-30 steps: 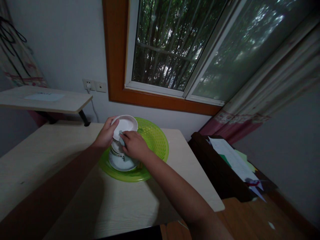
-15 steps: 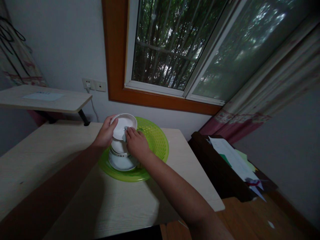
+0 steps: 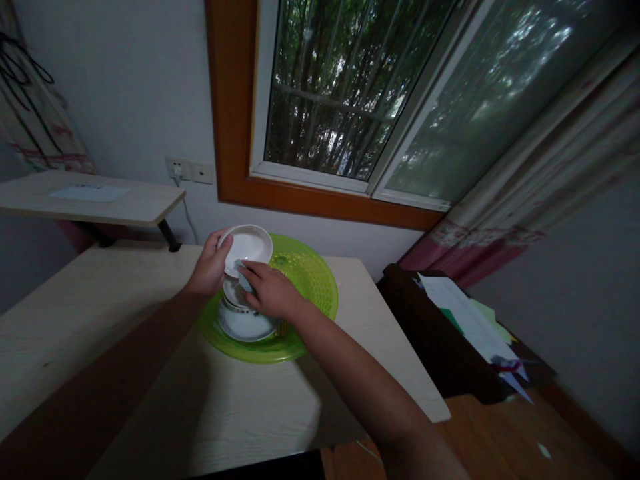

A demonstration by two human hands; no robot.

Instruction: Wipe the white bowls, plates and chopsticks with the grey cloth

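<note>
My left hand [image 3: 209, 268] grips the near-left rim of a small white dish [image 3: 249, 243], holding it tilted above a stack of white bowls [image 3: 245, 320]. My right hand [image 3: 269, 292] presses a small pale cloth [image 3: 243, 278] against the dish's lower edge, fingers closed on it. The bowls stand inside a round green plastic basket [image 3: 310, 280] on a light wooden table [image 3: 100, 313].
A raised wooden shelf [image 3: 100, 200] with a sheet of paper is at the left, wall sockets [image 3: 189, 171] behind it. A window [image 3: 350, 100] faces me. To the right stands a dark low cabinet [image 3: 440, 347] with papers on it, beside a curtain [image 3: 525, 200].
My right hand has slid with the cloth along the dish, from its lower edge up to the middle and back down. The left hand has tilted the dish slightly.
</note>
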